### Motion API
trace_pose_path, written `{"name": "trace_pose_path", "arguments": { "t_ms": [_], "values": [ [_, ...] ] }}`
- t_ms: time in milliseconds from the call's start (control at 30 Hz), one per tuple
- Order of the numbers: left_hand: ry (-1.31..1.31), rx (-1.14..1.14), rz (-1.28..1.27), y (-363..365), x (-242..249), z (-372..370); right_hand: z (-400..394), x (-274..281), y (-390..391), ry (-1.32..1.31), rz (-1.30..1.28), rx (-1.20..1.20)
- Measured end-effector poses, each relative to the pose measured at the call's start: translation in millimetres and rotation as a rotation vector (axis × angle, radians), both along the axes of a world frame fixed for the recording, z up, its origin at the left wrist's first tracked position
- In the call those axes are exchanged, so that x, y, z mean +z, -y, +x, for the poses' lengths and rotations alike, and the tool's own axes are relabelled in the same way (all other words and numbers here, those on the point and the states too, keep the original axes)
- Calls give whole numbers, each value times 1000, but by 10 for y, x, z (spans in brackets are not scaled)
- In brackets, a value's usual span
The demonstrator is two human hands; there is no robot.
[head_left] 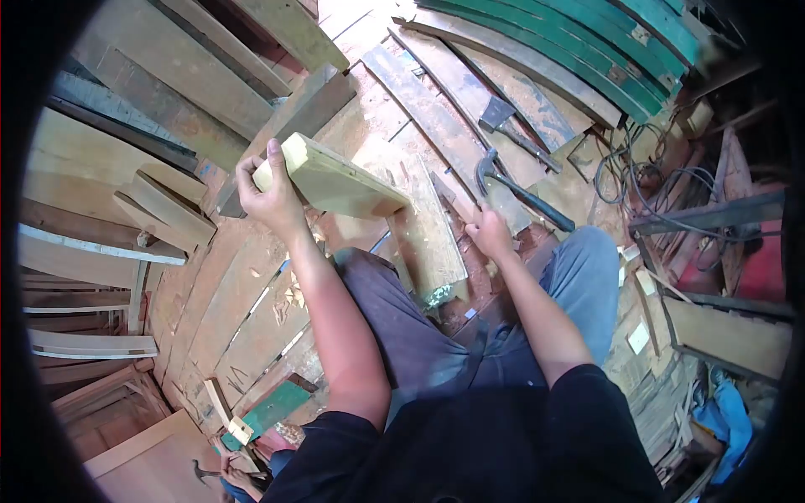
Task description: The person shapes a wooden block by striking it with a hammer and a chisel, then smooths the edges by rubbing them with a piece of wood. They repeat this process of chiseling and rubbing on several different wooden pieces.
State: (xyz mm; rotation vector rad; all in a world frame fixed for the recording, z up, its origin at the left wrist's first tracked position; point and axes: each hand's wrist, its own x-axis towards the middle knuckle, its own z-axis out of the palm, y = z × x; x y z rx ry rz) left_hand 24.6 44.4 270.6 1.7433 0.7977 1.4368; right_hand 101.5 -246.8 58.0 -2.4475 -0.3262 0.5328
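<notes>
My left hand [272,189] is wrapped round the upper end of a thick pale wooden board [348,183], thumb on top. The board is tilted, and its lower right end meets a flat plank [429,243] lying between my knees. My right hand [490,232] is closed round the near end of a flat-bladed tool [453,197], its blade pointing away from me beside the plank. The tool's exact kind is hard to make out. Just right of this hand lies a claw hammer [528,199] with a dark handle. Farther off is a broad-headed hand tool [516,130].
Stacked boards [159,92] lean at the left, and green painted planks [570,50] lie at the far right. A tangled cable [625,176] is on the right. At lower left, another person's hands [239,479] are near a hammer [201,474]. Wood shavings [289,298] litter the floor.
</notes>
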Motion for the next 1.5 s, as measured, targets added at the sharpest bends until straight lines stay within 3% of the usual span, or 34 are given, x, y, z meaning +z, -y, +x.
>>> {"name": "trace_pose_path", "arguments": {
  "t_ms": [133,167,233,267,400,467,500,567,633,700,767,833,900,1000,1067,1133,1200,1400,1467,1500],
  "values": [
    [7,26,72,-63,-119,71,-15,71,-13,-233,281,56],
    [10,30,89,-67,-139,81,-81,-343,-35,86,502,95],
    [15,34,108,-59,-153,89,-198,-220,-196,-204,725,3],
    [16,34,111,-39,-147,90,-269,334,-271,-669,817,-114],
    [49,7,46,52,-115,95,-344,392,-454,-859,944,-89],
    [32,12,49,52,-141,101,-382,474,-457,-917,885,-86],
    [22,16,50,52,-151,99,-386,385,-463,-811,765,11],
    [33,11,69,94,-141,115,-394,-161,-601,-42,818,212],
    [52,11,81,106,-149,145,-392,-44,-628,102,786,268],
    [75,25,87,87,-180,165,-428,193,-537,-304,716,192],
    [75,23,110,95,-175,176,-440,477,-522,-523,627,96],
    [67,29,138,90,-184,171,-433,420,-521,-450,608,128],
    [53,41,171,82,-226,158,-393,247,-501,-166,648,285],
    [69,20,247,96,-260,198,-438,381,-545,-366,581,200],
    [58,32,288,155,-229,255,-593,639,-637,-353,660,90],
    [51,50,346,194,-238,304,-748,897,-801,19,837,87],
    [28,77,322,239,-259,283,-702,1698,-763,-95,962,134],
    [16,57,337,395,-150,327,-747,1248,-567,-242,691,83],
    [15,49,374,464,-151,406,-748,1256,-556,-146,809,63],
    [-1,54,385,499,-149,422,-750,1516,-556,-93,865,63]
  ]
}}
